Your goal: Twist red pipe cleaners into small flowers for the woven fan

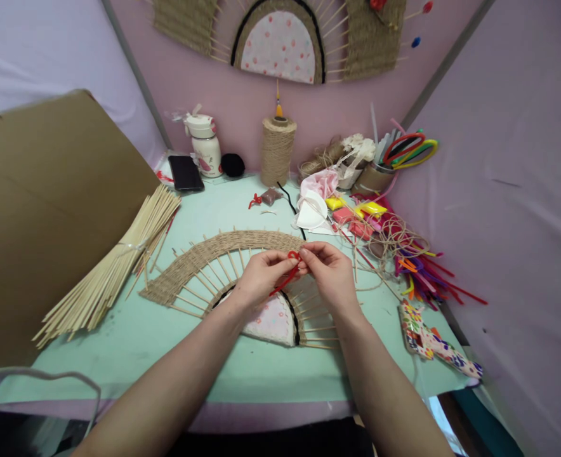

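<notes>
Between both hands, above the fan's right half, is a small looped piece of red pipe cleaner [286,280] with a loose end hanging down to the left. My left hand [267,270] pinches it from the left. From the right, the thumb and fingers of my right hand [327,270] close on its looped part, near my left fingertips. Below them lies a woven fan [185,271] of twine and thin sticks, with a pink-spotted white half-circle [273,322] edged in black. My hands and forearms hide part of the fan.
Left: a stick bundle [113,263] and cardboard [56,209]. Behind: a phone [186,173], bottle [206,147] and twine spool [277,149]. Right: scissors [416,151] in a holder, colourful pipe cleaners [426,276] and a flower-patterned glue gun [435,343]. Another fan [373,44] hangs on the wall.
</notes>
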Available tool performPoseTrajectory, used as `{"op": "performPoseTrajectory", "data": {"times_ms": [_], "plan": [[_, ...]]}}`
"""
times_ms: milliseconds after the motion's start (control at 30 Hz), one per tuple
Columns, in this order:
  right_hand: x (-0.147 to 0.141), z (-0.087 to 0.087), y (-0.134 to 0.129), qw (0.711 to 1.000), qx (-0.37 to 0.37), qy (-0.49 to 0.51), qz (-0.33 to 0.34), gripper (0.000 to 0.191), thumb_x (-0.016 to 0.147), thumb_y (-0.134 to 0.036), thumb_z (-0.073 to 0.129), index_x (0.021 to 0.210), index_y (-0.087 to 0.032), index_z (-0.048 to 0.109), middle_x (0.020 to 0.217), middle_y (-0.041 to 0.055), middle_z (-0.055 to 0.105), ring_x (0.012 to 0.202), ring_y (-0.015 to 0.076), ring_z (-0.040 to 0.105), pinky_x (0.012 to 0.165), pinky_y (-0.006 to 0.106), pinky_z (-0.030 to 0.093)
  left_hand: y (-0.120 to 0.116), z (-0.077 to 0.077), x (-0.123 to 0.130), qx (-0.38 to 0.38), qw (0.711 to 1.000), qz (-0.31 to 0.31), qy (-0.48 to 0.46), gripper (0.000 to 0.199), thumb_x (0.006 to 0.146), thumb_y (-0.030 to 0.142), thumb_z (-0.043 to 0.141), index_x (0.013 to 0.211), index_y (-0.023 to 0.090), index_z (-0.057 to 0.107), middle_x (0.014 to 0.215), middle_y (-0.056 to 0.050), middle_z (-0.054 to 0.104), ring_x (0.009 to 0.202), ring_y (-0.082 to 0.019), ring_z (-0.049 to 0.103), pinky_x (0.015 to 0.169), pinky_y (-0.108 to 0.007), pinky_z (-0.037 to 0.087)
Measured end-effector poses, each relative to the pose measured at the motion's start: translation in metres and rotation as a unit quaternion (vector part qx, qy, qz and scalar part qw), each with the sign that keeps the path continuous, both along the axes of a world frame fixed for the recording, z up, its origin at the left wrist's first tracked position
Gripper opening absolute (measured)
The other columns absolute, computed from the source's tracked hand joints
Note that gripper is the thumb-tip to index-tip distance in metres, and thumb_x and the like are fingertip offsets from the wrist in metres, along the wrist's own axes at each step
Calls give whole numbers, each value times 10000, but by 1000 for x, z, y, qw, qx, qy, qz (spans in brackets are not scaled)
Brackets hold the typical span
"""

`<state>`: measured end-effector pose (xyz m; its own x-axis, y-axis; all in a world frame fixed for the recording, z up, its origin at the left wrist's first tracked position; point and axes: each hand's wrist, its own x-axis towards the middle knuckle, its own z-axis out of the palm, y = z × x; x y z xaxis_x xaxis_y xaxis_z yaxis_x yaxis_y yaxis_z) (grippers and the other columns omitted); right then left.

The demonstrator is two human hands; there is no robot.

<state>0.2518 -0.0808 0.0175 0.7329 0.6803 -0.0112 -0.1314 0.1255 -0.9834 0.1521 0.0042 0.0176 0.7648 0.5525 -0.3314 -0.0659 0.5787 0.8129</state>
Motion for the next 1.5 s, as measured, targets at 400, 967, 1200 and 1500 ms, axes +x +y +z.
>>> {"op": "performPoseTrajectory", "data": {"times_ms": [400, 967, 1200, 1500], "plan": [[13, 0, -6, 991, -37, -100, 82, 223, 741, -289, 696, 950, -217, 724, 970, 33, 728, 887, 175, 650, 824, 314, 503, 1, 3, -1, -15, 999, 26, -28, 240, 586, 256, 830, 695, 113, 670, 670, -19, 692, 624, -96, 641, 669, -216, 525], [21, 1, -12, 917, -8, -386, 97, 201, 888, -156, 539, 1008, -245, 674, 1004, 41, 680, 955, 171, 620, 860, 327, 483, 5, 5, -4, -54, 998, -17, -23, 51, 829, 108, 582, 796, 139, 560, 768, -31, 681, 634, -154, 709, 645, -283, 600], [23, 4, -12, 876, 20, -469, 108, 181, 906, -144, 537, 978, -246, 668, 964, 38, 688, 928, 165, 634, 829, 318, 498, 7, 7, -4, -62, 997, -36, -21, 49, 830, 101, 577, 828, 147, 557, 733, -9, 640, 647, -157, 711, 630, -272, 602], [29, 3, -14, 855, -3, -506, 113, 155, 911, -184, 544, 974, -243, 673, 954, 56, 684, 905, 176, 641, 791, 326, 518, 3, 6, -3, -13, 1000, -26, -8, 45, 823, 146, 585, 794, 157, 553, 691, 16, 627, 534, -96, 649, 568, -227, 575]]}}
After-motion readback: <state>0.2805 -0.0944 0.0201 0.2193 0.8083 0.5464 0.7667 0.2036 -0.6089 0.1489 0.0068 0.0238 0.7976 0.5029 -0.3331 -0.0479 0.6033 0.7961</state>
